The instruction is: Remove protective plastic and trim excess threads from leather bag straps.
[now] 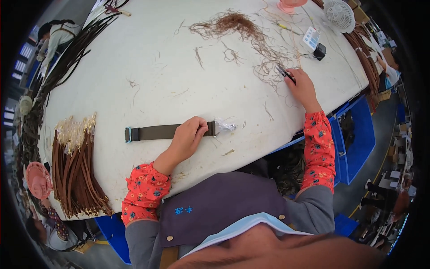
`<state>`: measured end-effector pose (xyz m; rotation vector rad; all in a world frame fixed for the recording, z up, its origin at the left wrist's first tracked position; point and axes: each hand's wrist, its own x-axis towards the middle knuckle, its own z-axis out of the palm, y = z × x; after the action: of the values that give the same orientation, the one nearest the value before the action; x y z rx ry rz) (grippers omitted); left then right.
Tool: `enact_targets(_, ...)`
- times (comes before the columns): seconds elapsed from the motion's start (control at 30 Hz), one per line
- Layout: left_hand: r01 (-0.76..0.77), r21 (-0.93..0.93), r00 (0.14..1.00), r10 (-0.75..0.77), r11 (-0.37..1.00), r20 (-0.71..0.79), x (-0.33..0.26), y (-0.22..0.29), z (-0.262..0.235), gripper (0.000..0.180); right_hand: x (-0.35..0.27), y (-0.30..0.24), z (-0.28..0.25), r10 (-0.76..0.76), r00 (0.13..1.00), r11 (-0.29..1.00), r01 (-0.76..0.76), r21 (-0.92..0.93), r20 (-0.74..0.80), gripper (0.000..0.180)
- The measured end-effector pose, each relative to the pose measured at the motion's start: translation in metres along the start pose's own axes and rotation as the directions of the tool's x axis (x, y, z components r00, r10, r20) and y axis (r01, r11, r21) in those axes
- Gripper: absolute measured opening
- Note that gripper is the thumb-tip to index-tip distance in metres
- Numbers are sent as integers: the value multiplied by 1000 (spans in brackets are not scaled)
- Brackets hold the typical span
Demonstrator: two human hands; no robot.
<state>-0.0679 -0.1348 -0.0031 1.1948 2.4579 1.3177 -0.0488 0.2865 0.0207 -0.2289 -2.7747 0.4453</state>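
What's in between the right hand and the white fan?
In the head view, a small black cube and a flat white thing with blue patches lie on the table between the right hand and the white fan.

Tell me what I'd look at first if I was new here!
Probably the bright red flowered sleeves on the person's two forearms, beside and over the near edge of the white table. Next, the messy tangle of brown threads on its far side, and the bundle of brown straps at its near left. Then the right hand with black snips, and the left hand on a dark belt-like strap.
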Motion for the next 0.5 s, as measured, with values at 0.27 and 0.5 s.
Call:
enact_targets(0.27,186,-382,981,-191,905,24,3,-1,-7,18,6,26,11,-102,966,976,51,-213,-236,26)
enact_targets(0.5,3,-61,1000,-2,998,21,-1,9,7,26,-27,-35,-21,73,994,749,-111,654,84,26)
